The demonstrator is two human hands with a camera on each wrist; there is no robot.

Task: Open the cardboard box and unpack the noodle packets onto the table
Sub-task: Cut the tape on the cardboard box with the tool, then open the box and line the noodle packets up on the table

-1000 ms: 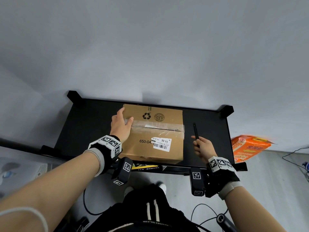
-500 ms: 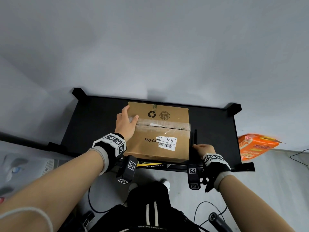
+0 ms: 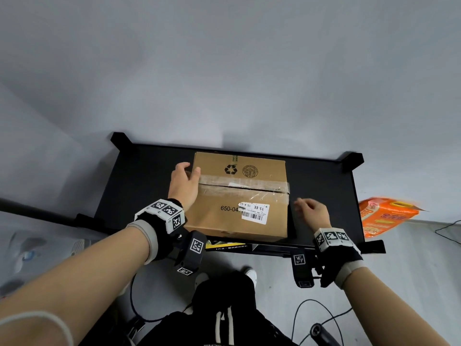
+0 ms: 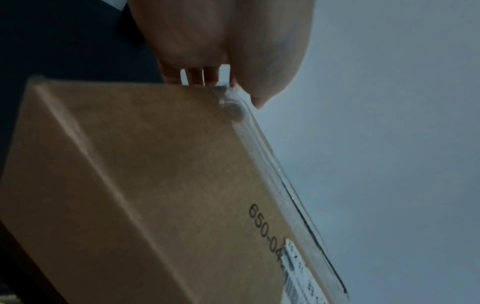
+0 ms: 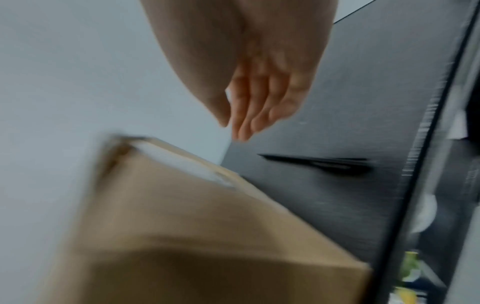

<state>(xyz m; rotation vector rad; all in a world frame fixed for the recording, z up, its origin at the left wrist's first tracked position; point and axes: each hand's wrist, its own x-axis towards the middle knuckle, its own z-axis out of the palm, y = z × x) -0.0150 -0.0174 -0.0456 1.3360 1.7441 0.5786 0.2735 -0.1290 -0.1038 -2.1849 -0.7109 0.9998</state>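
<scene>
A brown cardboard box [image 3: 239, 196] taped along its top seam stands on the black table [image 3: 149, 176]; a white barcode label [image 3: 254, 213] is stuck to its near flap. My left hand [image 3: 185, 182] grips the box's left top edge, thumb on the tape and fingers [image 4: 197, 76] down the side. My right hand [image 3: 311, 211] hovers just right of the box, fingers [image 5: 249, 107] relaxed and empty. The box [image 5: 194, 226] fills the lower part of the right wrist view. No noodle packets are in sight.
A black pen [image 5: 319, 162] lies on the table right of the box, under my right hand. An orange package [image 3: 389, 216] sits on the floor beyond the table's right end. A grey wall rises behind the table. Cables run across the floor near my legs.
My right hand has put the black pen down on the table and drawn left towards the box's right side, now empty. My left hand has stayed on the box's left edge.
</scene>
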